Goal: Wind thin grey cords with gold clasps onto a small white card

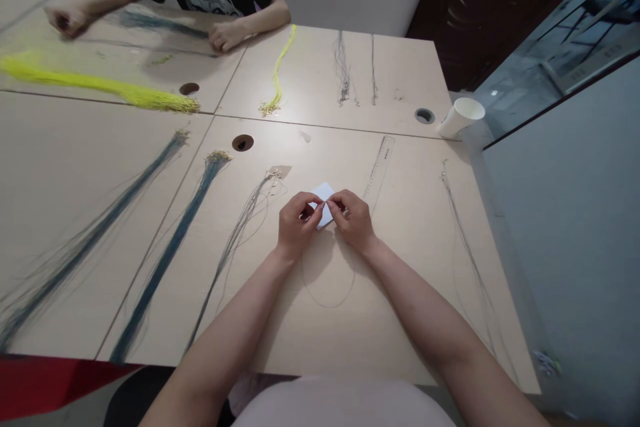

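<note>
My left hand point(299, 221) and my right hand point(353, 219) meet over a small white card point(326, 191), thumbs and forefingers pinched close together. A thin line point(330, 307) hangs in a loop below them on the tabletop, its two sides running up to my fingers. Whatever sits right at the fingertips is too small to make out. Left of my hands lies a loose bundle of grey lines point(235, 233), with tiny hooks at its top end on a brownish scrap point(283, 171).
A clear ruler point(380, 163) lies beyond my right hand. Dark teal line bundles point(173, 250) lie left; more grey lines point(463, 233) lie right. A yellow bundle point(100, 83) and a paper cup point(463, 117) are farther off. Across the table, a person's hands point(227, 35) rest beside another bundle.
</note>
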Demonstrator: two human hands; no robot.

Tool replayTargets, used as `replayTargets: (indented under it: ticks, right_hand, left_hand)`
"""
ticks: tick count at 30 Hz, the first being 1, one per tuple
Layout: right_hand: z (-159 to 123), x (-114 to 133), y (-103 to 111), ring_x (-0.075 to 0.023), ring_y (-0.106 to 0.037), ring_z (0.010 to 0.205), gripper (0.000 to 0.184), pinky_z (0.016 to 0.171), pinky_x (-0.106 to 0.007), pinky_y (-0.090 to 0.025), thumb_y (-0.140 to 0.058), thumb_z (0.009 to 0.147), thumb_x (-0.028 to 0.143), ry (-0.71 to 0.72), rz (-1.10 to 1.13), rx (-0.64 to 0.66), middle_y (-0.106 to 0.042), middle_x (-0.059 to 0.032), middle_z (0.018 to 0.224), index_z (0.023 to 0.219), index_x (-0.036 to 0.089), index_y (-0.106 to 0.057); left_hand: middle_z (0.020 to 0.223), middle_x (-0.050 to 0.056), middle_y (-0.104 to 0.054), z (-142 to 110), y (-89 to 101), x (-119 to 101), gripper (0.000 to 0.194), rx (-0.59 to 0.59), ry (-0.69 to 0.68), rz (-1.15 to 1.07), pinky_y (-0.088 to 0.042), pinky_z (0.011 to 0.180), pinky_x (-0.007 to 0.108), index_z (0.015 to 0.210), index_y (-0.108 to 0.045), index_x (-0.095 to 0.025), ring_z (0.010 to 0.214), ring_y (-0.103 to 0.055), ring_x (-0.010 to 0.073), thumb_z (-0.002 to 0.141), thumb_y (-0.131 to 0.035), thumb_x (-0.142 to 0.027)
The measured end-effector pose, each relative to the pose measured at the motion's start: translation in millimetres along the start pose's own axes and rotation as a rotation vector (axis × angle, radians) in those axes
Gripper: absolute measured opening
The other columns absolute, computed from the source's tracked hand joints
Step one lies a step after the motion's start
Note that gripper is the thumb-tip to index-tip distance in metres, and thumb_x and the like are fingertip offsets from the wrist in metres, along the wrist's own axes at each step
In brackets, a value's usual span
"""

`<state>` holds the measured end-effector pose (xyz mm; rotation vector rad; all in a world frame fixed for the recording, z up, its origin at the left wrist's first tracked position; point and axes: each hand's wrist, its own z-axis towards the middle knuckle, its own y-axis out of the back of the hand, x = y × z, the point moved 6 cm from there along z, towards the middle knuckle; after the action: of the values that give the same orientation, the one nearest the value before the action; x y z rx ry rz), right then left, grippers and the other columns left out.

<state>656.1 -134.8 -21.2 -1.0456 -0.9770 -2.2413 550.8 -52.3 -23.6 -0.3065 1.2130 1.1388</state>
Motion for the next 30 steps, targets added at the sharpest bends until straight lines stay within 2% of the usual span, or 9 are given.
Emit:
replayTargets:
  ticks: [18, 30]
  right_hand:
    - [0.2, -0.2, 0.7, -0.0113, -0.049, 0.065, 0.012, 0.060, -0.024, -0.040, -0.046, 0.086, 0.024, 0.004, 0.008, -0.003, -0.054, -0.0010, 0.071, 0.078, 0.018, -0.054]
    - [-0.1, 0.0, 0.3, -0.0119, -0.050, 0.066, 0.013, 0.061, -0.025, -0.040, -0.045, 0.086, 0.025, -0.012, 0.006, 0.012, -0.055, -0.0016, 0.072, 0.079, 0.019, -0.054]
  left_hand:
    - [0.070, -0.001, -0.057, 0.7, 0.7, -3.3, 0.003, -0.002, -0.049, 0.026, -0.037, 0.048, 0.016, 0.078, -0.058, -0.016, 0.050, -0.045, 0.0033, 0.078, -0.058, -0.019]
    - [0.072, 0.000, -0.058, 0.4, 0.7, -2.9, 0.005, -0.007, -0.032, 0.026, -0.037, 0.048, 0.017, 0.079, -0.059, -0.016, 0.050, -0.045, 0.0034, 0.078, -0.059, -0.021]
